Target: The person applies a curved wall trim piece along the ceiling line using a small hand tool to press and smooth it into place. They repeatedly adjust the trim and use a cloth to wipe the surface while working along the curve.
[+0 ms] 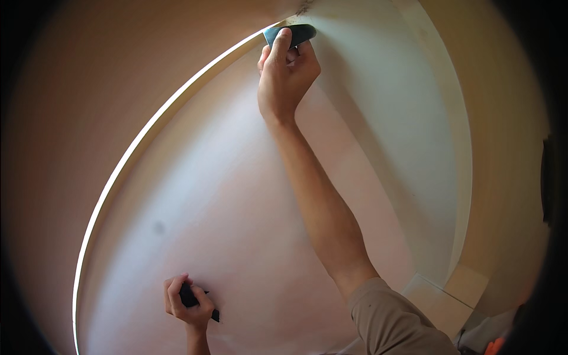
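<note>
My right hand (pixel 288 83), at the end of an arm stretched far up, grips a dark teal flat tool with a rounded end (pixel 302 34). Its thumb presses on the tool's face. The tool lies at the top corner of a pale panel (pixel 260 195), touching or almost touching it, beside some dark smudges (pixel 305 7). Low on the left, my left hand (pixel 188 303) is closed around a black object (pixel 188 294) close to the same panel. Fingers hide most of that object, so its kind does not show.
A bright strip of light (pixel 127 155) curves along the panel's left edge, with a brown surface (pixel 89 89) beyond it. A pale ledge (pixel 458 148) borders the right side. Light blocks (pixel 441 296) and something orange (pixel 494 346) are at lower right; a dark shape (pixel 545 180) stands at the right rim.
</note>
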A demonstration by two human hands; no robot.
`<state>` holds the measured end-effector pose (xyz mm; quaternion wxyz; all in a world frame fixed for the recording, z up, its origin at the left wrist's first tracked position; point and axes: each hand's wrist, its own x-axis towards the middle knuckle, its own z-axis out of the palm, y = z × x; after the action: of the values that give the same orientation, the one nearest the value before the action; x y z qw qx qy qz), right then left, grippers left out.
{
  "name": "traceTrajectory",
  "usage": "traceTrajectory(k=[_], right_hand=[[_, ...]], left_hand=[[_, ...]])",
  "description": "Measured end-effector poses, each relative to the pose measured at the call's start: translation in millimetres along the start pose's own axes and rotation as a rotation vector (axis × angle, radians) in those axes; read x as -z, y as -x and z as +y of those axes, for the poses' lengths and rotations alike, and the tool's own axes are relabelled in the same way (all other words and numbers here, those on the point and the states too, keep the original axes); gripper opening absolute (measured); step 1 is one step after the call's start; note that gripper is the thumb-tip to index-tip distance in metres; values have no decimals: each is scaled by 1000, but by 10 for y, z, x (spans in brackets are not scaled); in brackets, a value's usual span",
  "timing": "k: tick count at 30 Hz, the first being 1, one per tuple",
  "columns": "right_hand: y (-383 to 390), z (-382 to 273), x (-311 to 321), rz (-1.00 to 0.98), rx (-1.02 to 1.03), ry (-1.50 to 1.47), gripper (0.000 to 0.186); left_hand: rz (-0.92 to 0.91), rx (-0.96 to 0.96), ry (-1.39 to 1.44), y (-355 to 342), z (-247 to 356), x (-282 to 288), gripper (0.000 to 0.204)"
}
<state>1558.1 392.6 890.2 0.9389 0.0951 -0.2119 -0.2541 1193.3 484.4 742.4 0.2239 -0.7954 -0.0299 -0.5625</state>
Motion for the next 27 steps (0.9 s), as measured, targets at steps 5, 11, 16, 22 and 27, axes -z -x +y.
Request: traceTrajectory(k=[5, 11, 16, 22, 27], right_hand=[[7, 48, -8, -21, 43, 96, 32], [-33, 86, -1, -35, 60, 94, 32], [-40, 67, 20, -90, 34, 91, 30], [-37, 109, 30, -80, 170, 257, 30], [-71, 123, 67, -89, 129, 353, 26]], left_hand=[[-1, -23, 2, -49, -15, 44, 36], [17, -31, 7, -66, -17, 36, 38], [19, -27, 14, -64, -3, 42, 38], [19, -31, 14, -62, -19, 44, 38], [16, -34, 15, -72, -27, 42, 39]])
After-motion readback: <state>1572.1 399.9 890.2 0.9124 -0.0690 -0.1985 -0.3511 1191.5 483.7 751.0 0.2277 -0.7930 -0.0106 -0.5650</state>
